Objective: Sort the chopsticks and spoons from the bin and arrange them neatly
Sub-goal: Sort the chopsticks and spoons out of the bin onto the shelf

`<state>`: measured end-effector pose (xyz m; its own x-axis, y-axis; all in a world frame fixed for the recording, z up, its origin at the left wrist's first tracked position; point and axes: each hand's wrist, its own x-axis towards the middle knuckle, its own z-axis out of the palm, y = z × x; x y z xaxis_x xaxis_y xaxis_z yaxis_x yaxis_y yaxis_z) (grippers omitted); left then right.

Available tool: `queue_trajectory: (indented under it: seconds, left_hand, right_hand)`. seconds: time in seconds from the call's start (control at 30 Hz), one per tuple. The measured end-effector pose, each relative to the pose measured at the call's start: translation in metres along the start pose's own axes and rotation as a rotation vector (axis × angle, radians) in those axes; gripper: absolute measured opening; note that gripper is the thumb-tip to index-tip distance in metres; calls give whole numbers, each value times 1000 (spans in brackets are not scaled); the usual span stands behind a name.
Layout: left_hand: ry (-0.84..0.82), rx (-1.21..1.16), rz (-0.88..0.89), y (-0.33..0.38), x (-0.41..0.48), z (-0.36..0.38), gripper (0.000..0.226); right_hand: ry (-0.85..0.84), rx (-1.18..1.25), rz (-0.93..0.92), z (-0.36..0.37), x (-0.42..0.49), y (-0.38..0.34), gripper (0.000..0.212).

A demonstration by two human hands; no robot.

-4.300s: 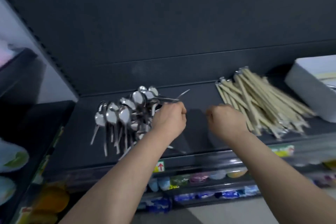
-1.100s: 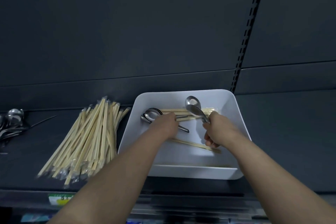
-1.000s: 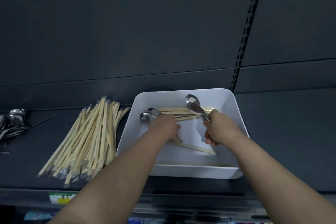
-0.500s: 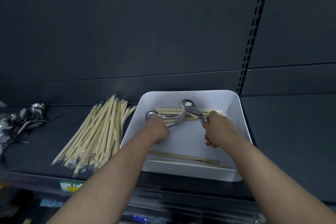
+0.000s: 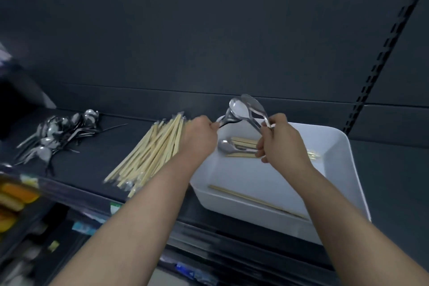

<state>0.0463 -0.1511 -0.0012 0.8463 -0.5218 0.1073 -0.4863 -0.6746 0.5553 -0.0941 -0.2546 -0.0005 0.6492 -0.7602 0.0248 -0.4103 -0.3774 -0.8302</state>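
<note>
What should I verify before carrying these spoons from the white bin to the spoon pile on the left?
1. Left hand grips the left-hand spoon: ok.
2. Right hand grips the right-hand spoons, bowls upward: ok.
3. Held spoons raised above the white bin: ok.
4. Bin free of spoons: not ok; a leftover spoon lies beside the bin chopsticks.
5. Spoon pile arranged neatly: not ok, tangled.
6. Grip firm enough for carrying: cannot tell.
</note>
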Motion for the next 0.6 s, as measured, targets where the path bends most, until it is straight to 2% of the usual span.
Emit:
queue_trajectory:
  seconds: [0.1,0.3,0.47,0.6]
  left_hand:
    - [66,33,-27,-30,4,-33,35]
    - [76,-84,-307,-174,2,-97,36]
    - [60,-88,-435,-304,4,-156,34]
    - [49,-57,-474,-376,15,-191,36]
  right_hand:
    - [-48,9,-70,31,0,-36,11]
    - [-201,41,-119,155,-9,-114,13]
    - [-325,62,-54,288,-27,-171,11]
    - [-380,140,66,371,-34,-207,12]
